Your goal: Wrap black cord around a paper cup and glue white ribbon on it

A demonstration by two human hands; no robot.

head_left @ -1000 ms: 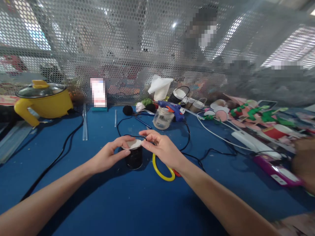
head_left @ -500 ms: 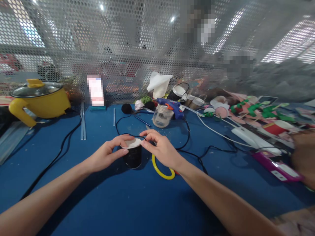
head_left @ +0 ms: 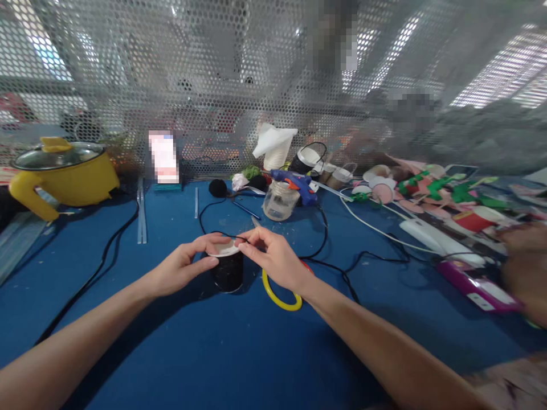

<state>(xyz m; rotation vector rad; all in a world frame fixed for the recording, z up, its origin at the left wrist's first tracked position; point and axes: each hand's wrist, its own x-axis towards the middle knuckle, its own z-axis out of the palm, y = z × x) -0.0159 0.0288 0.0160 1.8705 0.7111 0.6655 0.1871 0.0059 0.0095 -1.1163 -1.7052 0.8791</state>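
Observation:
A paper cup (head_left: 228, 275) with a black outside and a white inside stands upright on the blue table. My left hand (head_left: 187, 263) grips its rim from the left, fingers over the edge and thumb on the near side. At the right of the rim, my right hand (head_left: 276, 256) pinches black yarn (head_left: 200, 219) between thumb and fingers. The yarn runs across the cup's top and back to a black yarn ball (head_left: 217, 188). Partly under my right hand lie scissors with a yellow handle loop (head_left: 280, 302).
Behind the hands, a blue glue gun (head_left: 294, 181) rests on a clear plastic jar (head_left: 278, 202). A yellow electric pot (head_left: 64, 176) stands at left. Right are a white power strip (head_left: 436, 242), a purple box (head_left: 474, 285), craft pieces and another person's blurred arm (head_left: 527, 273). Black cables cross the table.
My right fingers have moved in closer to the cup's rim with the yarn. My left hand keeps its hold on the cup. The whole view has shifted slightly.

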